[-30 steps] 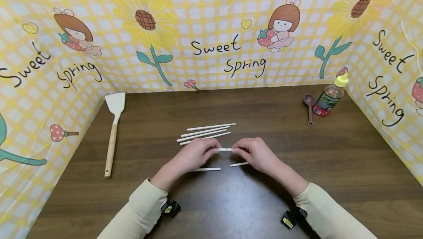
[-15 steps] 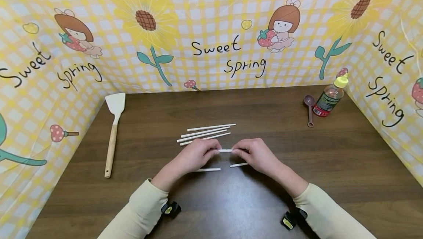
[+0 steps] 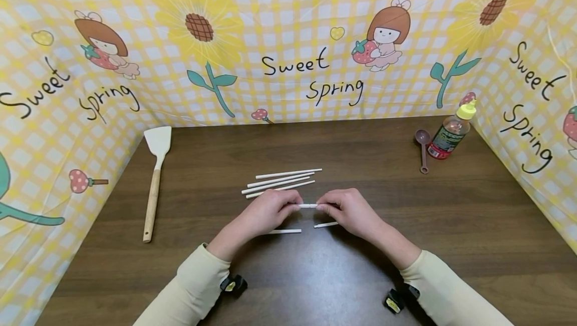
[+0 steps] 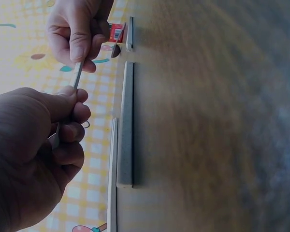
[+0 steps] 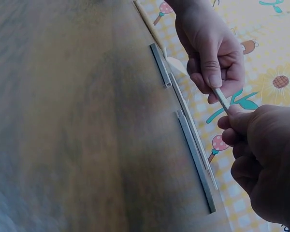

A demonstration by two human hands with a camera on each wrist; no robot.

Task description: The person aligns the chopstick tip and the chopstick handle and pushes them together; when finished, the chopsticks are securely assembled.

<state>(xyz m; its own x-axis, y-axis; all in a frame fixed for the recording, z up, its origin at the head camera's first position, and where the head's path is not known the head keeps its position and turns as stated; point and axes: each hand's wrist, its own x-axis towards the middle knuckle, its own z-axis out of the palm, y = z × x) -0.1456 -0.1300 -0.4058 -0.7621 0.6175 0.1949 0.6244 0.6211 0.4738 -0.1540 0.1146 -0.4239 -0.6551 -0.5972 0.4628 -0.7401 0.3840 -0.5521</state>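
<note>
In the head view a thin white stick (image 3: 308, 206) spans the gap between both hands, just above the table. A faint seam crosses it between the hands. My left hand (image 3: 266, 211) pinches one side between thumb and fingers, and my right hand (image 3: 353, 213) pinches the other. Fingers cover the stick's outer parts. Beneath the left hand lies one loose white stick (image 3: 286, 231); another white stick (image 3: 325, 225), with a narrower tip, is partly hidden under the right hand. The right wrist view shows that narrow-tipped stick (image 5: 195, 159) at fuller length.
Several white sticks (image 3: 288, 174) lie side by side behind the left hand. A spatula (image 3: 155, 186) with a wooden handle is at the left. At back right, a brown measuring spoon (image 3: 422, 148) lies beside a yellow-capped bottle (image 3: 448, 133). Patterned cloth (image 3: 288, 30) walls the table.
The held stick has dipped very slightly since one second ago. Both hands keep their grip in nearly the same place, and the loose sticks have not moved.
</note>
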